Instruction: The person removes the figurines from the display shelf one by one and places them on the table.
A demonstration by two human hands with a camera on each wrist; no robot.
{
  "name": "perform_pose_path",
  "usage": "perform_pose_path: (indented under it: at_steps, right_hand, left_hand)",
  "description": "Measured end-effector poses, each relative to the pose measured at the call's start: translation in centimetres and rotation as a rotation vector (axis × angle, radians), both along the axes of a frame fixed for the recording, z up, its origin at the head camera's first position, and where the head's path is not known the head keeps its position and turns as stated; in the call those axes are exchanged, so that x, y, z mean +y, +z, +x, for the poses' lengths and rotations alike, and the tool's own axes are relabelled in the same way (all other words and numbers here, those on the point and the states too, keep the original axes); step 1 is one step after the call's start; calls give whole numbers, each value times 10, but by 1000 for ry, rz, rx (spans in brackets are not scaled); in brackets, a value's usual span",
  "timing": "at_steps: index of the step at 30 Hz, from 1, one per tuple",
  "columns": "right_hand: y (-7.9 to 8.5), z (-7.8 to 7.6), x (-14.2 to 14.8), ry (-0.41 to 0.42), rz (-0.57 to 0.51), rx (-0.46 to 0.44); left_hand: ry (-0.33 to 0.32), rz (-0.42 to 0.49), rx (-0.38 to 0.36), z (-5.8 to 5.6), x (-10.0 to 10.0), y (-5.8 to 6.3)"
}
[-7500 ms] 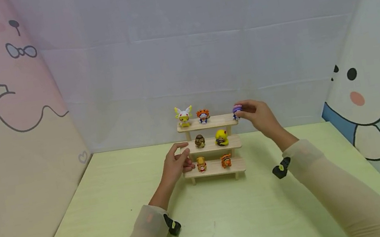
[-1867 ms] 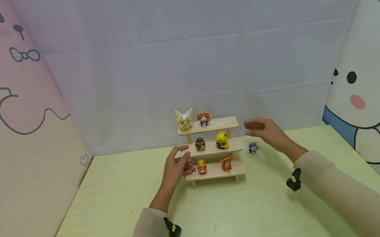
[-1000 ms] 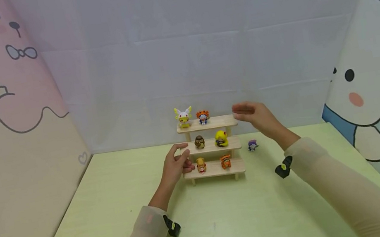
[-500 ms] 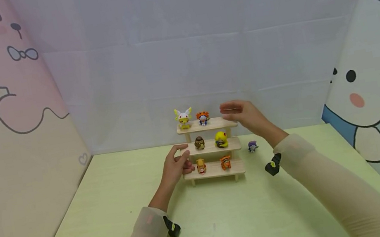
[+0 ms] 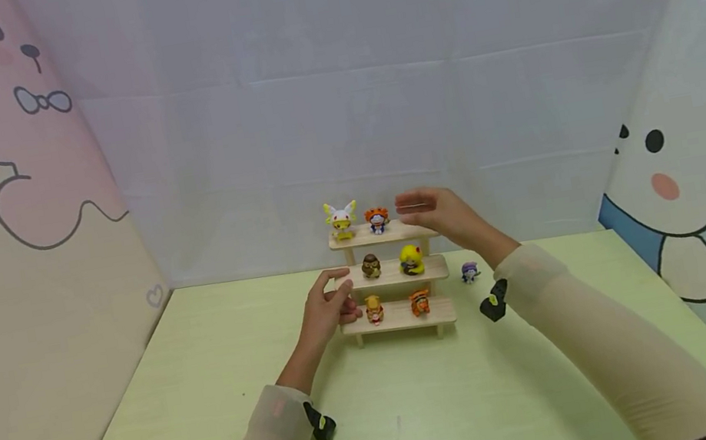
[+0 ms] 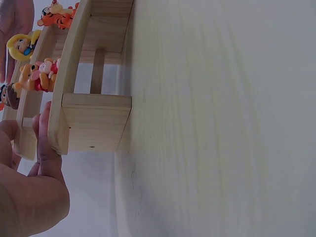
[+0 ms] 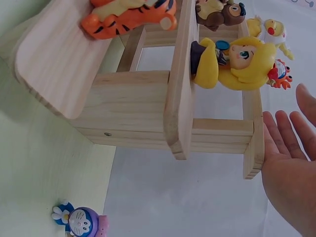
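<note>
A three-tier wooden display shelf (image 5: pixel 399 326) stands on the table. My left hand (image 5: pixel 324 309) holds its left end; in the left wrist view the fingers (image 6: pixel 45 143) reach between the lower and middle boards. My right hand (image 5: pixel 443 216), fingers straight, is at the right part of the top board and holds nothing. Closest to its fingertips is an orange-maned blue cat figurine (image 5: pixel 377 221); left of that is a white-and-yellow eared figurine (image 5: pixel 342 222). A purple-hatted blue cat figurine (image 5: pixel 470 273) stands on the table, right of the shelf.
The middle board bears a brown figurine (image 5: pixel 371 267) and a yellow-haired doll figurine (image 5: pixel 411 261). On the bottom board are a yellow bear figurine (image 5: pixel 374 310) and an orange tiger figurine (image 5: pixel 419 303). White cloth (image 5: pixel 282 130) hangs behind the table (image 5: pixel 387 424).
The purple-hatted figurine, earlier in my right hand at the top board's right end, stands on the table. My right hand has since moved up and left over that board. My left hand stays put.
</note>
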State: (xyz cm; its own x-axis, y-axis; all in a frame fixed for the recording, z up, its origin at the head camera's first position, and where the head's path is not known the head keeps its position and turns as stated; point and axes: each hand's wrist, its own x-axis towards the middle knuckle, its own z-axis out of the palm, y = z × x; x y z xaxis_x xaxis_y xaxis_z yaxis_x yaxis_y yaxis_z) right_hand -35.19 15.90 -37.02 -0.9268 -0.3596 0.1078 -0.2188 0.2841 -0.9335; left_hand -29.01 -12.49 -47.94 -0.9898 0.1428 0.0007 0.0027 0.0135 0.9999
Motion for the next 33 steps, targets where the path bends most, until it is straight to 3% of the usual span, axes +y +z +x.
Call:
perform_pose_path:
  at_steps: [8,18,33]
  right_hand:
    - [8,0,-8,48,23,-10]
    - [10,-10,-18,81,63,-11]
    - [11,-17,-38,68,123,11]
  left_hand:
    - [29,-16,23,5,1,2]
    - [32,-40,46,4,-3,0]
    - [19,-25,46,7,-2,0]
